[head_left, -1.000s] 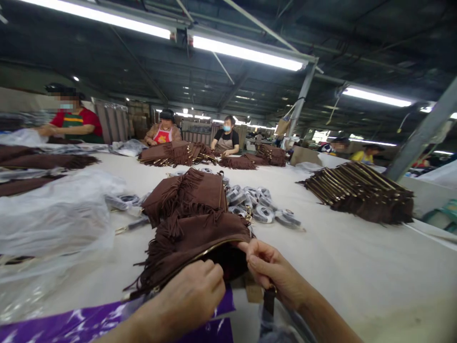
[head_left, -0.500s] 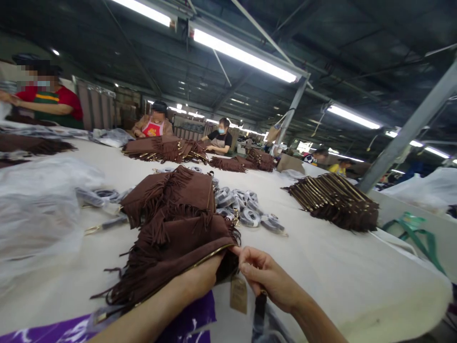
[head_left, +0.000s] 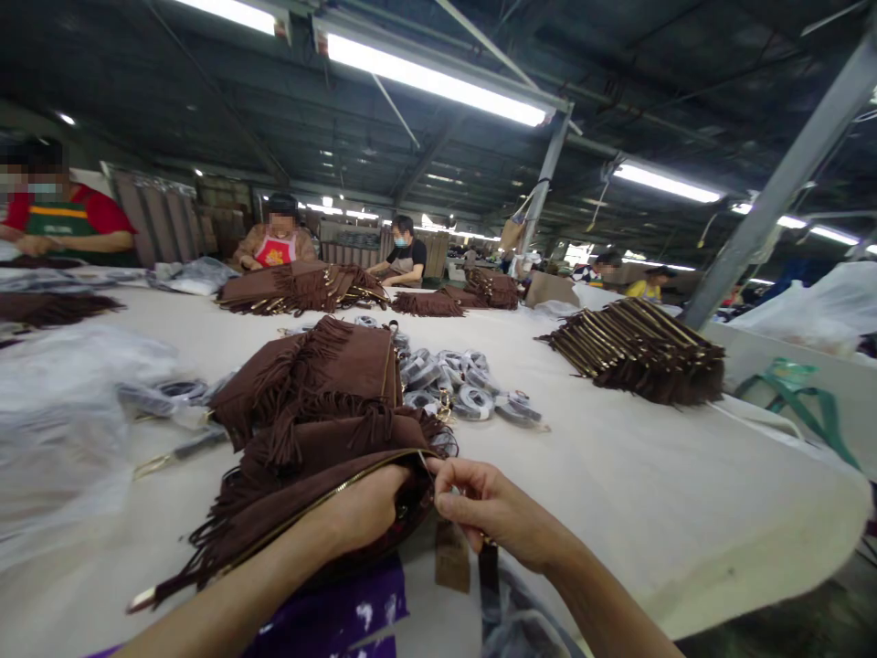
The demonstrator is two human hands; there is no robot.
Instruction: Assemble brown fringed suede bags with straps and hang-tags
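A brown fringed suede bag point(head_left: 301, 475) with a gold zip lies open at the near edge of the white table point(head_left: 617, 475). My left hand point(head_left: 363, 507) reaches into its mouth, and the fingers are hidden inside. My right hand point(head_left: 483, 507) pinches the bag's rim at the zip's end, fingers closed on it. A brown paper tag point(head_left: 452, 557) and a dark strap point(head_left: 488, 585) hang below my right hand. A second brown fringed bag point(head_left: 322, 370) lies just behind the first.
Plastic-wrapped coiled straps point(head_left: 459, 388) lie mid-table. Stacks of brown bags sit at the right point(head_left: 637, 352) and far end point(head_left: 301, 288). Clear plastic bags point(head_left: 61, 429) cover the left. Purple material point(head_left: 329, 617) lies under the bag. Several people work at the far side.
My left hand has gone from the outside of the zip into the bag. The right hand has shifted along the rim. The view has swung slightly to the right.
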